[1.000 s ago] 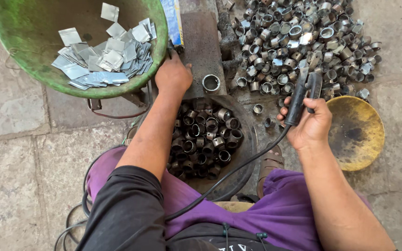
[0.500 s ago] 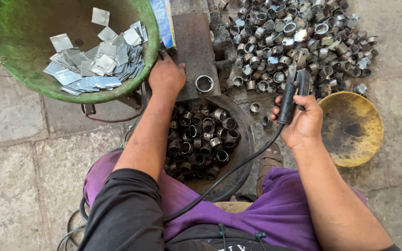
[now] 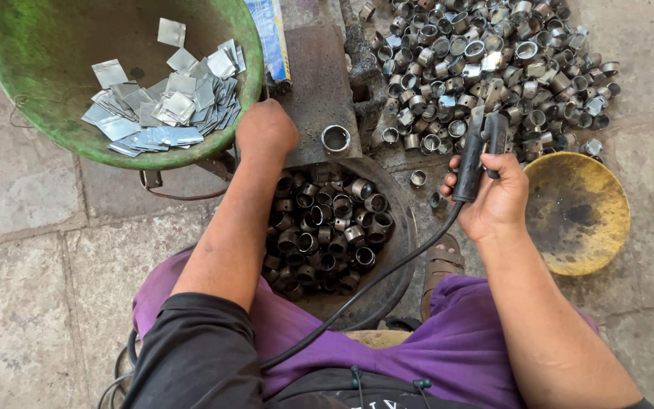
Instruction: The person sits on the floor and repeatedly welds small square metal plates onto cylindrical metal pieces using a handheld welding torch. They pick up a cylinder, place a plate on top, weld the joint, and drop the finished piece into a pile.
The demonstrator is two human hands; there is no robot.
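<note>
1. Nearest the body, the dark pan (image 3: 399,261) sits between the knees, holding a heap of blackened metal rings (image 3: 327,227), too many and too overlapped to count. I take this pan as the landmark.
2. Just right of the pan, the right hand (image 3: 497,201) is wrapped closed around the black handle of a welding tool (image 3: 472,159), whose cable (image 3: 357,295) trails back past the pan toward the lap. The handle looks stiff and easy to hold; its grip part is where to take it, well behind the metal head.
3. Right of the pan, beyond that hand, lies one yellow bowl (image 3: 580,208).
4. At the pan's far rim, the left hand (image 3: 266,130) rests knuckles up on the edge of a flat metal block (image 3: 316,91). Whether its fingers hold anything I cannot tell.
5. On that block, just beyond the pan, stands one single ring (image 3: 335,138). It probably handles as light, rigid and smooth; pinching it across the rim would suit. It may be hot.
6. Far left of the pan, one green basin (image 3: 54,129) holds dozens of thin metal squares (image 3: 164,106): light, sharp-edged.
7. Far right of the pan lies a bright pile of rings (image 3: 486,60), uncountable.
</note>
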